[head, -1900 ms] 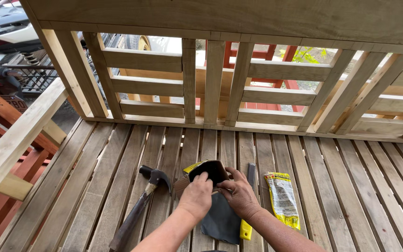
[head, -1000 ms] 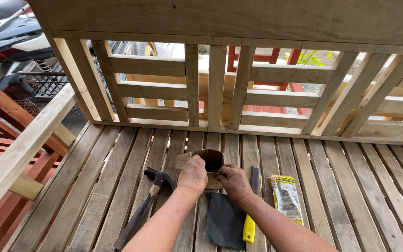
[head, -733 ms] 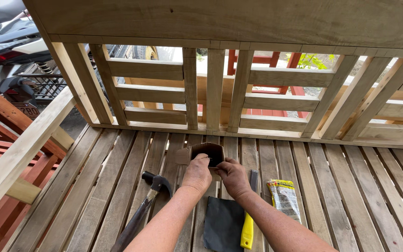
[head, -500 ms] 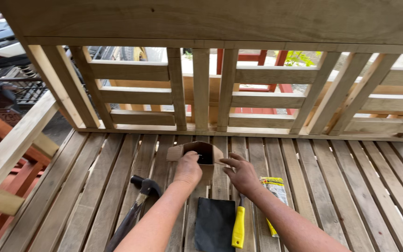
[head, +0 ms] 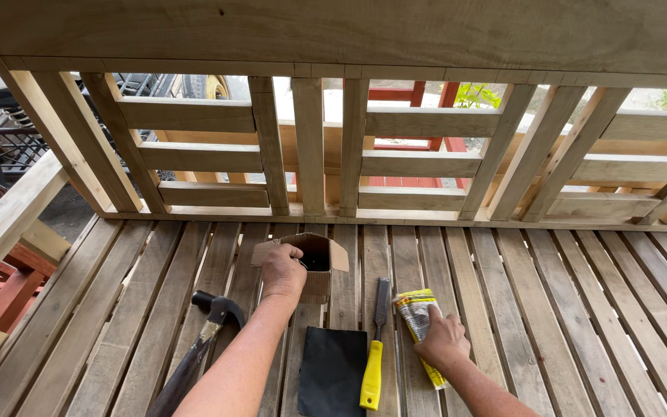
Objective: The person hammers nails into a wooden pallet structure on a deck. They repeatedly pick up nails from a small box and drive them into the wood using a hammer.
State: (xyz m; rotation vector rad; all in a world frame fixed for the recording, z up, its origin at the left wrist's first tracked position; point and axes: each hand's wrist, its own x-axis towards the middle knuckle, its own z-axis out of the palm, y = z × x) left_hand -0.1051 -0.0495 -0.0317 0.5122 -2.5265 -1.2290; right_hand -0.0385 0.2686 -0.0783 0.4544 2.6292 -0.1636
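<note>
My left hand (head: 282,272) rests on the near rim of a small open cardboard box (head: 319,262) standing on the slatted wooden seat (head: 550,309). My right hand (head: 443,340) lies on a yellow and white packet (head: 418,324) on the slats, fingers curled over its lower half. Between my hands lie a chisel with a yellow handle (head: 374,363) and a flat black sheet (head: 333,372).
A claw hammer (head: 194,351) lies on the slats left of my left arm. The slatted wooden backrest (head: 310,154) rises behind the seat. A wooden armrest (head: 5,224) runs along the left edge, with a vehicle and red timber beyond.
The box has been set down on the slats further back. My right hand left the box and moved right onto the yellow packet. My left hand stays on the box.
</note>
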